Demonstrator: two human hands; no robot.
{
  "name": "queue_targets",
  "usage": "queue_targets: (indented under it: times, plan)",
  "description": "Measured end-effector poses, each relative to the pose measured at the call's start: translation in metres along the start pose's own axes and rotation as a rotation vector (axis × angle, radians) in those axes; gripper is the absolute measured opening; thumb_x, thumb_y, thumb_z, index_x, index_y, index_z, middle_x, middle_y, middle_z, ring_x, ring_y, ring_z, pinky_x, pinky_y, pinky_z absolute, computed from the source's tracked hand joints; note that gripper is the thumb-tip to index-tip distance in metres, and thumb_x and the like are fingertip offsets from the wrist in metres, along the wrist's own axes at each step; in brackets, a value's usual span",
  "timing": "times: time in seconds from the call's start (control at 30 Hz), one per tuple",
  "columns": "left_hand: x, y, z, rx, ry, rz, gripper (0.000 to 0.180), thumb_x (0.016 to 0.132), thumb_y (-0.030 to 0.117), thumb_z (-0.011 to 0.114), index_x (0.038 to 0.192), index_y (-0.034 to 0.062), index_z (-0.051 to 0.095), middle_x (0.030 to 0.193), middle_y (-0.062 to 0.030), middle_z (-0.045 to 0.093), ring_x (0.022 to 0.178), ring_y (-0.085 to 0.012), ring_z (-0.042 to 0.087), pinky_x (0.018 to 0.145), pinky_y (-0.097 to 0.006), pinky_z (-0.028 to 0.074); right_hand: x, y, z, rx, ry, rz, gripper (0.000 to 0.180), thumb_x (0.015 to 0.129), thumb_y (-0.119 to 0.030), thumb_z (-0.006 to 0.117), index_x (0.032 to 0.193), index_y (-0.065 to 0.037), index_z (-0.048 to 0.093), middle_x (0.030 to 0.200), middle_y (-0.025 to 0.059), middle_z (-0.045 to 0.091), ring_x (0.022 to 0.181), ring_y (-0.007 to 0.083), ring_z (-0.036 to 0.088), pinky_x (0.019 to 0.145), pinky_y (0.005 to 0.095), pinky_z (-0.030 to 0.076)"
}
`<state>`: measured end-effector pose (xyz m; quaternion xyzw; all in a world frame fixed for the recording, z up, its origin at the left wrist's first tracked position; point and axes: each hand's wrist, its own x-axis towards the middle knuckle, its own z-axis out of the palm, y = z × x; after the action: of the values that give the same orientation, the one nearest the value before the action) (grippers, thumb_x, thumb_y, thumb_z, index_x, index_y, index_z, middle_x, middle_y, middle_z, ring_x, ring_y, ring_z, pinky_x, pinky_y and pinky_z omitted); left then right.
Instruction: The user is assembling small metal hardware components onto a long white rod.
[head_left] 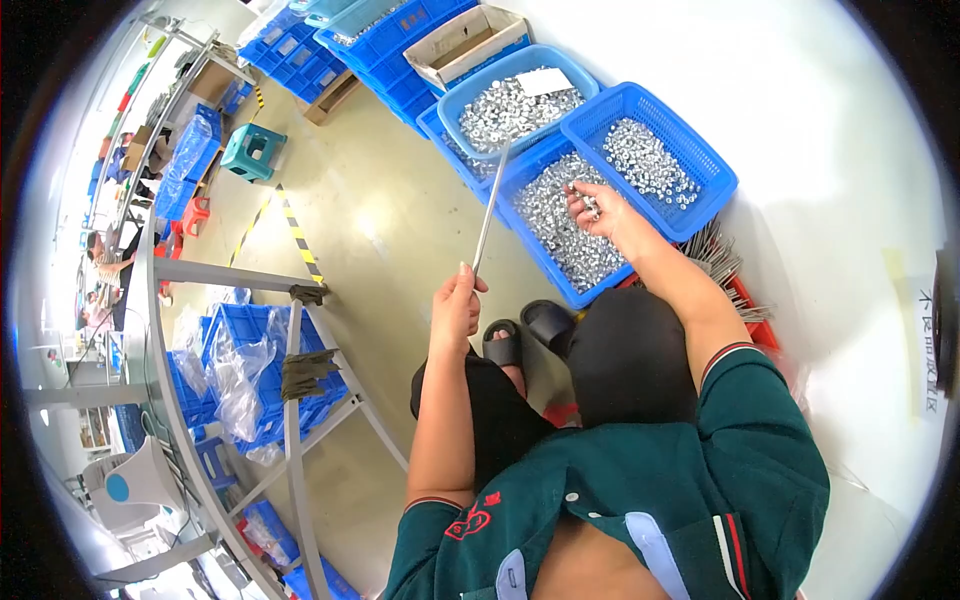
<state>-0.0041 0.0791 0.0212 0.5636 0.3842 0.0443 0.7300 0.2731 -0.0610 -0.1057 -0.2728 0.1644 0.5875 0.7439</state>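
My left hand point(457, 303) is closed around the lower end of a thin silver metal rod point(489, 218), which slants up and away. The rod's far tip overlaps the edge of a light blue tub point(449, 112) in this view; whether they touch I cannot tell. Over a blue basket point(545, 262) of small shiny metal parts point(556, 212), my right hand point(602, 214) is closed on several of these ring-like pieces. Some show between its fingers. The pieces' exact kind is too small to tell.
A blue mesh basket point(722, 178) with more parts adjoins on the right. The tub holds parts and a white card point(543, 81). Thin metal rods point(712, 252) lie by my right knee. On the left stand a metal table frame point(225, 272) and a teal stool point(252, 152).
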Motion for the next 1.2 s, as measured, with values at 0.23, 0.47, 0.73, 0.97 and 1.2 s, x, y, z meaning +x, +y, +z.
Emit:
queue_targets:
  times: [0.23, 0.47, 0.73, 0.97, 1.2]
  plan:
    - [-0.004, -0.007, -0.01, 0.109, -0.008, 0.003, 0.033, 0.089, 0.035, 0.047, 0.073, 0.0069, 0.049, 0.045, 0.0071, 0.029, 0.034, -0.0029, 0.019, 0.032, -0.02, 0.014, -0.02, -0.009, 0.05, -0.187, -0.035, -0.04, 0.022, 0.086, -0.025, 0.053, 0.089, -0.003, 0.052, 0.068, 0.0011, 0.046, 0.05, 0.0052, 0.04, 0.032, 0.0146, 0.024]
    - [-0.007, -0.014, -0.019, 0.179, -0.037, 0.11, 0.03, 0.089, 0.031, 0.047, 0.07, 0.0077, 0.049, 0.044, 0.0069, 0.029, 0.034, -0.0029, 0.021, 0.033, -0.021, 0.014, -0.053, -0.007, 0.11, -0.248, -0.041, -0.083, 0.022, 0.085, -0.024, 0.055, 0.093, -0.003, 0.052, 0.069, 0.0015, 0.045, 0.05, 0.0057, 0.039, 0.032, 0.0148, 0.023]
    - [-0.009, -0.013, -0.016, 0.139, -0.084, 0.139, 0.03, 0.088, 0.032, 0.048, 0.07, 0.0087, 0.05, 0.045, 0.0074, 0.03, 0.035, -0.0025, 0.021, 0.034, -0.021, 0.015, -0.07, -0.005, 0.136, -0.246, -0.024, -0.095, 0.021, 0.085, -0.023, 0.055, 0.087, -0.003, 0.05, 0.068, 0.002, 0.046, 0.049, 0.0067, 0.04, 0.032, 0.0152, 0.023]
    - [-0.006, -0.021, -0.017, 0.136, -0.107, 0.2, 0.03, 0.088, 0.033, 0.048, 0.07, 0.0085, 0.05, 0.045, 0.0077, 0.03, 0.036, -0.0023, 0.021, 0.034, -0.02, 0.014, -0.072, 0.002, 0.146, -0.282, 0.005, -0.193, 0.016, 0.085, -0.02, 0.054, 0.085, -0.005, 0.05, 0.069, 0.003, 0.047, 0.049, 0.0076, 0.04, 0.032, 0.0153, 0.023]
    - [-0.008, -0.019, -0.016, 0.11, -0.086, 0.207, 0.029, 0.088, 0.032, 0.048, 0.072, 0.0075, 0.05, 0.047, 0.0077, 0.03, 0.036, -0.0023, 0.021, 0.034, -0.02, 0.014, -0.081, 0.003, 0.153, -0.543, -0.003, -0.365, 0.017, 0.083, -0.02, 0.056, 0.084, -0.004, 0.053, 0.072, 0.0048, 0.048, 0.05, 0.0082, 0.041, 0.033, 0.0158, 0.025]
